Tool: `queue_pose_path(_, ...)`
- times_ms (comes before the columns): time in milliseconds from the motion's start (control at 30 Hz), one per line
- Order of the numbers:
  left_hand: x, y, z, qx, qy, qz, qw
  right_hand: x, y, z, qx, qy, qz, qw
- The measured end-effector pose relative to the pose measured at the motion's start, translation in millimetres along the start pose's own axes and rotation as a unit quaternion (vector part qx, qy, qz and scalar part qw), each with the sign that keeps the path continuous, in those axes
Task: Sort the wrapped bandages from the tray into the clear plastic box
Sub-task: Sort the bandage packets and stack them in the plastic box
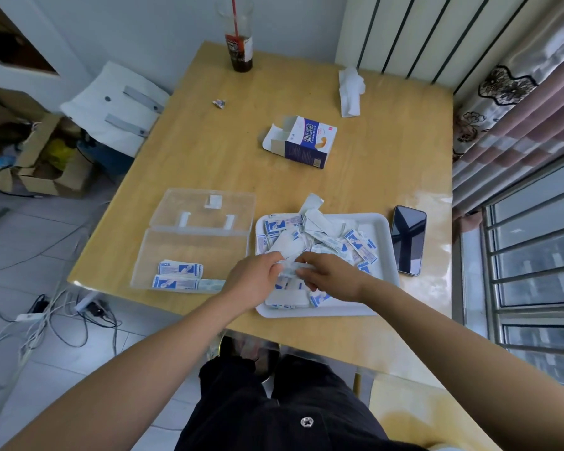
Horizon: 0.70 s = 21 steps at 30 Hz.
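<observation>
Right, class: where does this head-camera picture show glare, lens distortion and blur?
Head view: glare whitens the table by the phone, whose screen shows reflections; wide-angle distortion bends the radiator; the left hand, right hand and the bandage they pinch look slightly soft.

Nothing is reading clearly; the cardboard carton [310, 141] is showing large white characters on a blue band, too blurred to make out; the wrapped bandages [358, 244] are carrying small blue print, illegible; the bottle [241, 50] is wearing a dark, unreadable label.
</observation>
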<state>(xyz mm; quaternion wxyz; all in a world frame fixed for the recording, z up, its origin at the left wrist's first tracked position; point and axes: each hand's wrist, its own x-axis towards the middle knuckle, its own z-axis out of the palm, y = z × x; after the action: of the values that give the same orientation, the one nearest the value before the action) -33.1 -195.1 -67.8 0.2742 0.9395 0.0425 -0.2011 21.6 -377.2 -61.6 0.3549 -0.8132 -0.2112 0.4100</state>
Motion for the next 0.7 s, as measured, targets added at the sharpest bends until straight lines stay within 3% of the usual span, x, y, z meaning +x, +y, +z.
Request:
queue_pose_path(133,-0.9,-18.8,-21.8,-0.026,-0.003,-0.003,1.0,15.8,-25.0,5.6,-0.035,-0.006,-0.024,0.999)
queue_pose_path(300,-9.6,-73.7,-49.1,-0.194,0.062,-0.08,0.976,39.2,-54.7,13.9,-0.025,0.065,-0.033,0.997)
queue_pose_path(433,-11.6,-125.7,-61.9,0.035,0.041,-0.073,0.996,60.8,-82.5,26.9,0.007,0.066,-0.034,0.997)
queue_pose_path(600,-6.0,-152.2,-51.9,0.164,-0.107,-0.051,0.979,92.1,-105.6,56.8,-0.053,0.025,0.009,0.998)
queue_pose_path(700,-1.2,-153.2,-48.9,0.231,-0.12,-0.036,0.965,106.0,-109.7,66.9,-0.085,0.014,0.046,0.995)
